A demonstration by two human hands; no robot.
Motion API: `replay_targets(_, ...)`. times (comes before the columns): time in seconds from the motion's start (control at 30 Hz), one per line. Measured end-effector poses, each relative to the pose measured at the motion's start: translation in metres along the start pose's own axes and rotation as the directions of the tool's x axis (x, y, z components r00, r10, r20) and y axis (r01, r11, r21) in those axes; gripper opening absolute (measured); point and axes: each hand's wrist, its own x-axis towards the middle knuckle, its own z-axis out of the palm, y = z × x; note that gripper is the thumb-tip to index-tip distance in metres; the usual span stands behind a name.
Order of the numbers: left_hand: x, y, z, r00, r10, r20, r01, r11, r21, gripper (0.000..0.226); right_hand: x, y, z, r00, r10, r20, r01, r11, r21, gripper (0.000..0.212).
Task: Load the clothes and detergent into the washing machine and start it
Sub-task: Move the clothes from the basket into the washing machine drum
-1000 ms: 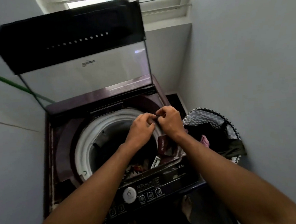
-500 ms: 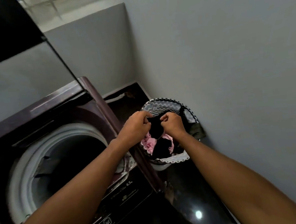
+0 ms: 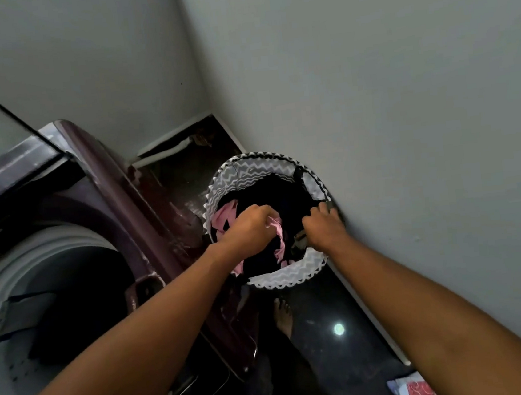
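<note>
Both hands in basket (image 3: 252,174) by wall, right of washer (image 3: 98,195). L hand (image 3: 249,227) fingers curled, pinching pink cloth (image 3: 276,228). R hand (image 3: 325,227) curled, gripping dark clothes (image 3: 284,194). Washer lid up, drum (image 3: 43,252) open.

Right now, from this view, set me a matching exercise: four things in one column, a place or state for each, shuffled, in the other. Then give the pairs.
Things
1. laundry basket
2. washing machine
3. left hand
4. right hand

Places or states
A. lid raised, drum open
B. grips pink cloth
C. on the dark floor against the wall
D. curled at the basket's wall-side rim

Pairs: 1-C, 2-A, 3-B, 4-D
</note>
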Motion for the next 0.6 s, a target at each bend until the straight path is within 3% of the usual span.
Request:
replay_targets(0.17,0.01,-0.007,0.015,0.999,-0.031,0.024,0.032,0.999,-0.04,0.029,-0.003,0.01,0.013,0.999,0.019,-0.027,-0.025,0.975,-0.219,0.035)
replay_targets(0.3,0.01,-0.007,0.018,0.999,-0.043,0.003,0.043,0.998,-0.056,0.028,-0.002,0.007,0.008,0.999,0.037,-0.011,-0.038,0.987,-0.156,0.029)
replay_targets(0.37,0.008,-0.006,0.017,0.999,-0.041,0.0,0.041,0.997,-0.071,0.03,0.002,0.0,0.001,0.995,0.089,-0.045,-0.086,0.995,0.047,0.028)
replay_targets(0.43,0.006,-0.003,0.015,0.999,-0.036,-0.001,0.036,0.996,-0.078,0.033,0.004,-0.008,-0.008,0.986,0.154,-0.066,-0.121,0.927,0.356,0.033)
replay_targets(0.5,0.002,-0.001,0.011,0.999,-0.041,-0.014,0.04,0.996,-0.084,0.038,0.004,-0.014,-0.02,0.979,0.198,-0.049,-0.119,0.747,0.654,0.034)
replay_targets(0.6,-0.007,0.001,0.002,0.995,-0.093,-0.042,0.087,0.989,-0.122,0.052,-0.002,-0.021,-0.044,0.966,0.251,-0.067,-0.075,0.514,0.855,0.034)
